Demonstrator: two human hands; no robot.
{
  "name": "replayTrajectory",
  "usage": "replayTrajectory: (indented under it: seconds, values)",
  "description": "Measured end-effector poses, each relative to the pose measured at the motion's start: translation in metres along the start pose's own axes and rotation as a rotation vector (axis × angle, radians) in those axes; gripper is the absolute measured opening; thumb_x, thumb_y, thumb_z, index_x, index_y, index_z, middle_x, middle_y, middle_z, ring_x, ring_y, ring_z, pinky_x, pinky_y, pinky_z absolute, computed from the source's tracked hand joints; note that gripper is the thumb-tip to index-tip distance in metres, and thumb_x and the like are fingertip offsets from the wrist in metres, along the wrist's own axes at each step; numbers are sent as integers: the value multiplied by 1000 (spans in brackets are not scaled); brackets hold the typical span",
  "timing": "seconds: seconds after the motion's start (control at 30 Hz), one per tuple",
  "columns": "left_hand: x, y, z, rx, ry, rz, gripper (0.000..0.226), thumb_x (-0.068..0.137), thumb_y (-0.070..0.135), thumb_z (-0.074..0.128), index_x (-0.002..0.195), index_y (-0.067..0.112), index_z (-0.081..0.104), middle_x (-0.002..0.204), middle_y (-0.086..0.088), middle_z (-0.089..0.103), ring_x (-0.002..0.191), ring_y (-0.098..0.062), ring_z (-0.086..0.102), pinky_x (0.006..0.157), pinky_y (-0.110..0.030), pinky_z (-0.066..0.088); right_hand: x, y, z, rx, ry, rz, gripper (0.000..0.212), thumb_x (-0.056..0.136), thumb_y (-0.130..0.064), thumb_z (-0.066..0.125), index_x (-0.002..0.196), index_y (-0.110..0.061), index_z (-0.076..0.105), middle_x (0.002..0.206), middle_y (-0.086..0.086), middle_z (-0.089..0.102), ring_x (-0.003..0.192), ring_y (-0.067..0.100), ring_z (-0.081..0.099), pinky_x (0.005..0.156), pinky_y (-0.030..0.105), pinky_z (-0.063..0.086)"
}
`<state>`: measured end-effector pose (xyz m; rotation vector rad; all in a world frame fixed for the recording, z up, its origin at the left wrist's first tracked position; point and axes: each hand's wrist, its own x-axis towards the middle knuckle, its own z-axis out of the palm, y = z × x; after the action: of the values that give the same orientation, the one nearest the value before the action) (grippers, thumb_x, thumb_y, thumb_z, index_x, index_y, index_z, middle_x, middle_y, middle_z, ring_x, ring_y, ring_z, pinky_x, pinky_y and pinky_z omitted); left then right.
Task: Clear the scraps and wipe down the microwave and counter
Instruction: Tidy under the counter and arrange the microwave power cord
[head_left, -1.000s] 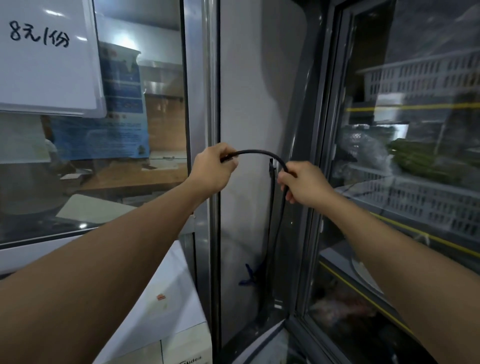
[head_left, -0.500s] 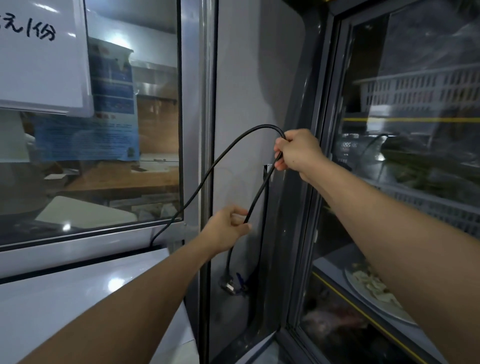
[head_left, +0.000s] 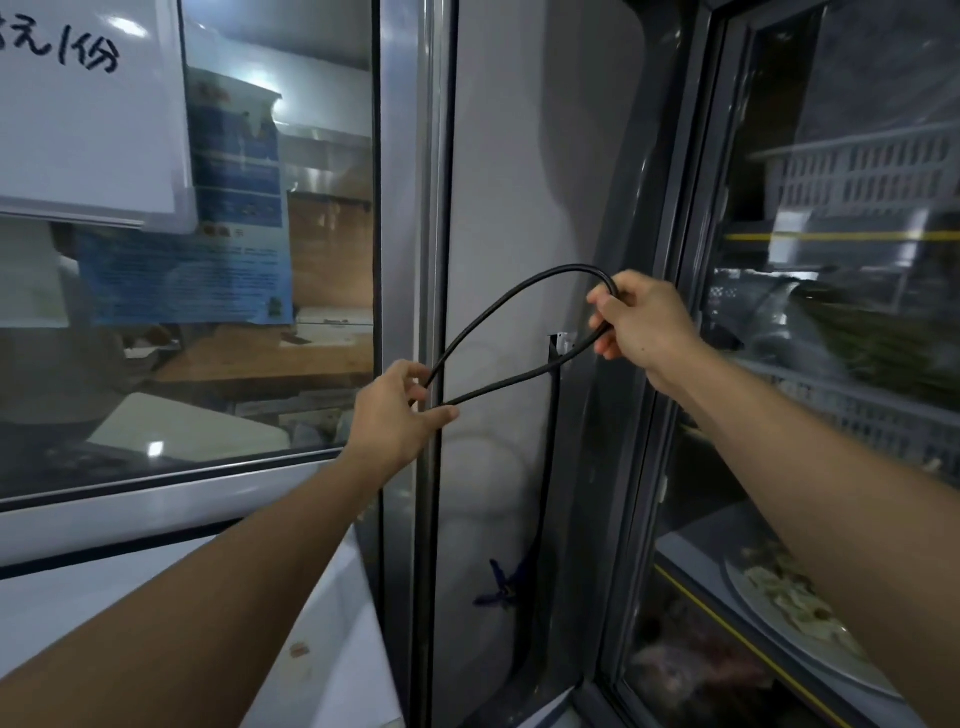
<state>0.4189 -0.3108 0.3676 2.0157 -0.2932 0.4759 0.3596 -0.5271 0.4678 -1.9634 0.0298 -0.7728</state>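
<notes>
Both hands, left hand (head_left: 397, 415) and right hand (head_left: 639, 325), pinched a looped thin black power cable (head_left: 498, 312); wiping seemingly not yet begun.

Single head-worn view, facing forward and slightly down, close range

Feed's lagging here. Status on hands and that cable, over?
Left hand pinching both strands of the black cable. Right hand gripping the loop's bend. No cloth in hand; microwave untouched, bottom left.

The whiteboard (head_left: 88, 130) reads what looks like "元/份"; the blue poster's (head_left: 182, 280) print is illegible.
</notes>
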Motion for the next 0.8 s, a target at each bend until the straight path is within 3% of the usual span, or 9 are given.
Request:
replayTrajectory:
  seconds: [0.1,0.2,0.3,0.37,0.43,0.5,0.6,0.73,0.8]
  values:
    - [15,3,-5,92,-22,27,78,70,29,81,137,19,42,131,-3,54,107,-25,61,93,-43,51,-1,1,1,-13,-3,-31,16,99,-9,41,94,-9,57,71,3,55,50,14,51,41,17,44]
    - [26,4,-6,56,-95,1,78,71,28,81,138,23,40,134,0,51,111,-25,58,96,-44,49,-4,3,-1,1,-9,-58,16,99,-9,42,92,-9,56,69,3,55,51,14,51,43,18,45]
    - [32,2,-4,55,-159,26,47,74,26,79,116,19,60,110,2,65,91,-19,64,87,-36,54,-8,7,-2,-24,-25,-80,16,99,-10,42,90,-9,56,70,3,57,54,16,53,49,23,46]
    - [35,1,-2,32,-145,43,26,75,23,78,99,16,69,87,4,69,72,-8,62,71,-23,54,-8,10,-3,-37,-13,-71,18,98,-10,43,87,-11,56,71,3,58,55,16,53,50,24,46]
    - [37,-1,0,28,-114,57,16,77,20,76,92,14,72,75,5,66,61,-1,55,56,-11,43,-9,15,-4,-55,-5,-51,18,98,-10,44,86,-13,57,73,2,60,58,14,53,51,23,45]
    - [38,-1,1,53,-93,70,12,80,18,74,92,15,74,71,6,64,58,1,52,50,-6,36,-9,20,-4,-72,-7,-33,16,97,-12,47,87,-15,59,76,0,62,62,11,54,52,20,44]
    - [39,0,-1,113,-86,95,14,83,17,71,96,12,73,81,0,68,69,-6,59,60,-11,42,-8,28,-2,-148,10,-60,9,95,-17,52,96,-15,61,86,0,66,78,13,60,69,25,47]
    - [40,3,-5,232,-162,151,18,85,17,68,102,11,72,92,-4,70,82,-14,63,72,-21,46,-8,26,8,-413,17,-226,46,89,-20,62,132,-21,46,111,-3,56,105,13,51,89,27,40]
    - [40,3,-5,255,-189,179,19,85,16,68,103,11,72,96,-4,71,84,-13,63,76,-21,46,-7,19,21,-512,-60,-333,47,90,-19,61,134,-21,45,118,-1,56,114,16,50,98,34,41]
